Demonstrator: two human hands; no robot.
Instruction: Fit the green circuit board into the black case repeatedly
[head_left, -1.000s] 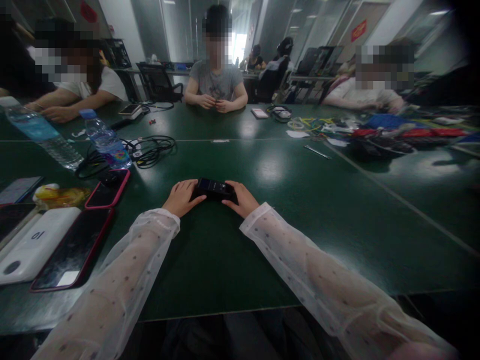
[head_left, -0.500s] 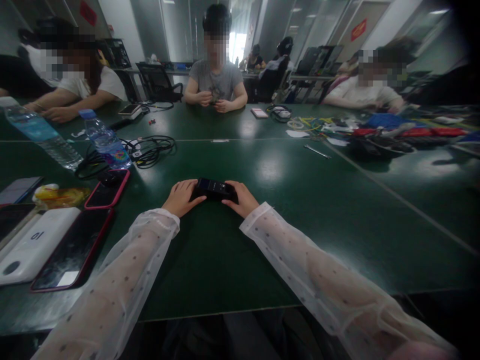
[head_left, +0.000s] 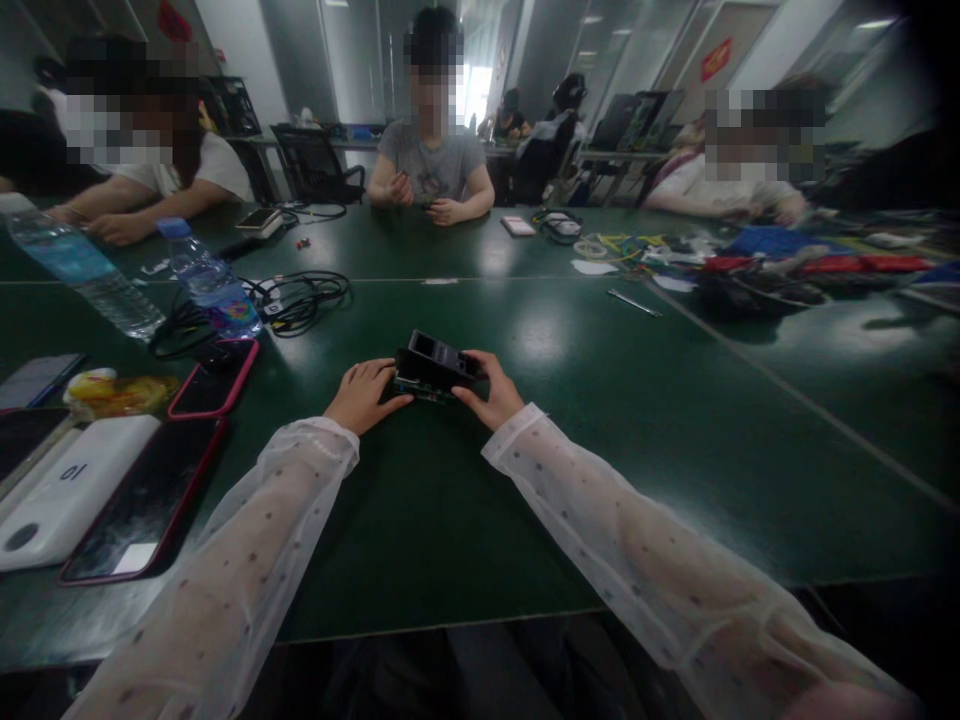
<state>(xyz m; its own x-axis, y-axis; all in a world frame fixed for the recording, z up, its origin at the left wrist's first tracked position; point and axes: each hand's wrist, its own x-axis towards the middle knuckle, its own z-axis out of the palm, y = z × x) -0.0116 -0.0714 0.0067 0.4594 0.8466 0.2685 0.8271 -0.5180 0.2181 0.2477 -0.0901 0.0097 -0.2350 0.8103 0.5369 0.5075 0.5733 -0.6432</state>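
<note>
A small black electronic device lies on the green table between my hands, in two layers. Its black cover (head_left: 442, 358), with a small window at the left, is tilted up at the left end. Beneath it shows the lower part (head_left: 421, 388), where something like a circuit board is visible along the near edge. My left hand (head_left: 365, 392) grips the left end of the lower part between thumb and fingers. My right hand (head_left: 491, 390) pinches the right end of the cover. The fingertips behind the device are partly hidden.
Phones, a white power bank (head_left: 79, 490), a pink-edged phone (head_left: 217, 378) and a bottle (head_left: 210, 280) are at left. Black cables (head_left: 307, 300) lie behind. A thin metal tool (head_left: 634, 303) and heaped wires (head_left: 622, 248) are at right. Several people sit around.
The black cover has come up from the lower part at its left end, with my right hand on it. My left hand has stayed in place. The person opposite has parted their hands.
</note>
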